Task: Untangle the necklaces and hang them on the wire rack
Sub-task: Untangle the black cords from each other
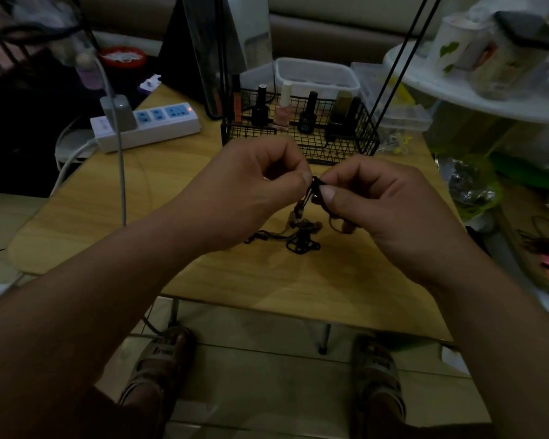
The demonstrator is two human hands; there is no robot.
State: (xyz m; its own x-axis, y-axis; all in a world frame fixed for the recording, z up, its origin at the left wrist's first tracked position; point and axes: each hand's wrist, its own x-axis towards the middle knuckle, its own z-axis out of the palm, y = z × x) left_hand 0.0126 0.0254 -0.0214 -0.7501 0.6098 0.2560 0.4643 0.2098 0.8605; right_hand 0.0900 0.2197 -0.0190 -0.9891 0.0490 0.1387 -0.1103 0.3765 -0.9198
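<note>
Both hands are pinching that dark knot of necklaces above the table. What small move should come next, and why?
Probably ease the hands apart to loosen the knot: the left hand and right hand pinch the same cord at nearly one spot, while the necklaces below hang bunched, trailing onto the table.

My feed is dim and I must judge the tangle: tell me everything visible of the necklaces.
The necklaces are one dark bundle of black cord and brown beads, knotted together. Its top is lifted, pinched between the fingertips of the left hand and the right hand; beaded strands hang from there. The lower loops lie bunched on the wooden table. Their number cannot be told.
</note>
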